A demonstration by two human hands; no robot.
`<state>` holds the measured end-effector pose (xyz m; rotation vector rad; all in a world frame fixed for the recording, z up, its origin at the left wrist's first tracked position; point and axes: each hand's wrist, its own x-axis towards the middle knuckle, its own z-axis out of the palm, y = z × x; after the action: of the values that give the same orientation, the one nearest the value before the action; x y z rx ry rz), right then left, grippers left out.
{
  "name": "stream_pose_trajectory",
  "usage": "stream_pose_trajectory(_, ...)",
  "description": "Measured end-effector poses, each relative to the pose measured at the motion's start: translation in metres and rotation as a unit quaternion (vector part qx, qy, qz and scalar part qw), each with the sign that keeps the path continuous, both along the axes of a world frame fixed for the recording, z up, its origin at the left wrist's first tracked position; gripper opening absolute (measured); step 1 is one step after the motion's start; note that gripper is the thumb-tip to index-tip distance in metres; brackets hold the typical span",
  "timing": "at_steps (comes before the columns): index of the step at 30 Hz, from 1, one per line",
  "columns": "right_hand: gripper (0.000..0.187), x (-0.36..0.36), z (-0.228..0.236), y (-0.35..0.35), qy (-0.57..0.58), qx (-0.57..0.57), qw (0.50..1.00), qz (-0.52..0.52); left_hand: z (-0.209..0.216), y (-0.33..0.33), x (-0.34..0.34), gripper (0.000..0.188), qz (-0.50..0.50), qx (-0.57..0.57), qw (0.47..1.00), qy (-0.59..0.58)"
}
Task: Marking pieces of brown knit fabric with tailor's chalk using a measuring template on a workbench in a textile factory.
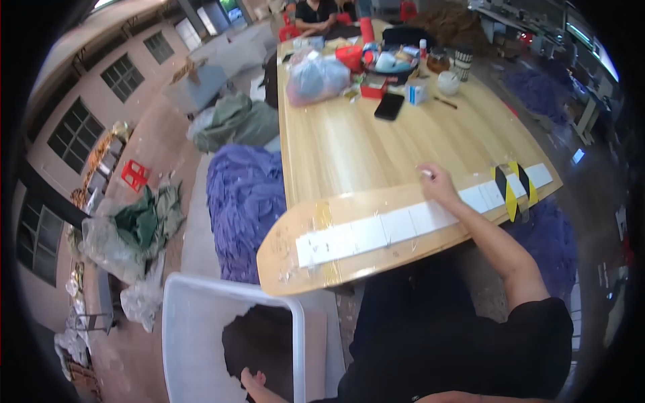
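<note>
My left hand [253, 380] reaches down into a white plastic bin [232, 285] at the lower left. Its thumb and finger look apart, right against the dark brown cloth [265, 336] inside; the rest of the hand is partly cut off by the lower edge. Over the near end of the wooden table [349, 158], my right hand [437, 185] is closed with its fingers pinched. Something small and whitish shows at the fingertips, too small to name. Beneath that hand runs a long white strip [366, 233] marked with crosswise lines, taped to the table.
Yellow-and-black tape [510, 191] crosses the strip's right end. Farther back are a phone [390, 106], a pen [445, 103], a white jar [448, 82] and a stuffed plastic bag [316, 79]. Purple cloth [245, 201] is heaped left of the table. Another person [316, 15] sits at its far end.
</note>
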<state>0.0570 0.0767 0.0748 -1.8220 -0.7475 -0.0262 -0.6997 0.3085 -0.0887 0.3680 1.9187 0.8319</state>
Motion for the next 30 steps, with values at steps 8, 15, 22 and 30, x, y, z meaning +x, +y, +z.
stream_pose_trajectory(8, 0.019, 0.014, -0.036, 0.08, -0.201, -0.331, 0.922, 0.014, 0.157, 0.039, 0.1, 0.055, -0.189, 0.185, 0.962, -0.073)
stream_pose_trajectory(15, 0.02, 0.013, -0.011, 0.021, -0.121, -0.217, 0.969, 0.005, 0.155, 0.073, 0.232, 0.043, -0.425, 0.2, 0.881, -0.048)
stream_pose_trajectory(22, 0.016, -0.006, -0.017, -0.203, -0.082, -0.124, 0.984, -0.103, 0.192, 0.051, 0.332, 0.037, -0.567, 0.307, 0.763, -0.054)
stream_pose_trajectory(30, 0.015, -0.174, -0.095, -0.499, 0.237, 0.183, 0.762, -0.574, 0.254, -0.044, 0.448, 0.033, -0.664, 0.421, 0.597, -0.158)
